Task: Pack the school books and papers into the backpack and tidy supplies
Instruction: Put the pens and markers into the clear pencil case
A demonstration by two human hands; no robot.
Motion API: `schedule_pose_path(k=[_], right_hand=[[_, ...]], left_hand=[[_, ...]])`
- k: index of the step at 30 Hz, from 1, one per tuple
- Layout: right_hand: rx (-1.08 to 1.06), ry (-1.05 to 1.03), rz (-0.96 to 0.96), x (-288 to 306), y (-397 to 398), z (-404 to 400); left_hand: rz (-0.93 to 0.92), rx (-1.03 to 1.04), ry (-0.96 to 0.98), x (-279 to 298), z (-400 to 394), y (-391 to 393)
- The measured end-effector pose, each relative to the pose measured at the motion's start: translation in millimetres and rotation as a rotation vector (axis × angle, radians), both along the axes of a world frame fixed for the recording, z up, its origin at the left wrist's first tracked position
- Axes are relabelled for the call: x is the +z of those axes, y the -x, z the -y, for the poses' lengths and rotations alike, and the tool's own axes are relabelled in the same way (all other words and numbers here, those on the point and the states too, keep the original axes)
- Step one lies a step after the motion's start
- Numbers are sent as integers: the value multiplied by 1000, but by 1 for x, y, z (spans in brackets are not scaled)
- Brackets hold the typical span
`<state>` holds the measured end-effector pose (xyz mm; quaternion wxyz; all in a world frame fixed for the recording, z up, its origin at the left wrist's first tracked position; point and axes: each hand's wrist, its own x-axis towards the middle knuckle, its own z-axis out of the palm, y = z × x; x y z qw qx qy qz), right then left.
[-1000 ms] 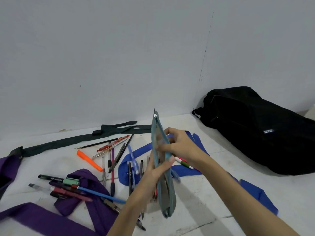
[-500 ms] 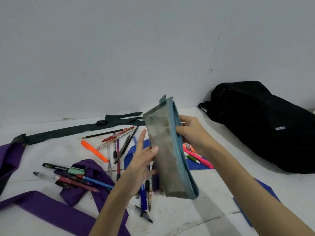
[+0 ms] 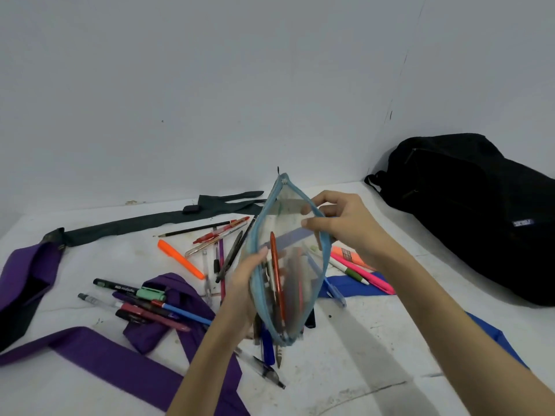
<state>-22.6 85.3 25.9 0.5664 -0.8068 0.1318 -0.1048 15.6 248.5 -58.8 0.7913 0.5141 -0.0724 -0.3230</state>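
Both hands hold a clear, blue-edged pencil pouch (image 3: 289,265) above the floor. The left hand (image 3: 244,283) grips its near rim, the right hand (image 3: 339,223) pinches the far rim, spreading its mouth. A black backpack (image 3: 477,217) lies against the wall at the floor's right edge.

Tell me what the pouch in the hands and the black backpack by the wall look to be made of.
Pouch: seemingly clear, slightly cloudy flexible plastic, since pens show through its walls, edged with light blue fabric-like zipper tape. The left hand and right hand spread its mouth open. Backpack: matte black woven fabric, probably nylon or canvas; it slumps softly and shows no shine.
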Motion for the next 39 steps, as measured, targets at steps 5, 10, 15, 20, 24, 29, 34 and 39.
schedule_pose_path(k=[5, 10, 15, 20, 24, 29, 34, 39], right_hand=[[-3, -202, -62, -10, 9, 25], [-169, 645, -430, -65, 11, 61], [-162, 958, -624, -94, 18, 57], [-125, 846, -646, -101, 13, 59], [-63, 835, -661, -99, 16, 61], [-119, 675, -424, -77, 11, 58], [-368, 38, 410, 6, 20, 16], [-107, -147, 457, 31, 34, -26]], left_hand=[[53, 65, -128, -3, -2, -6], [127, 67, -202, 2, -5, 0], [33, 37, -129, 2, -6, -1], [-48, 32, -115, 4, -5, 2], [-88, -15, -64, 3, -4, 6], [-101, -42, -53, 3, -2, 7], [-59, -49, -28, 5, -1, 9], [-55, 5, 22, 4, 3, 10]])
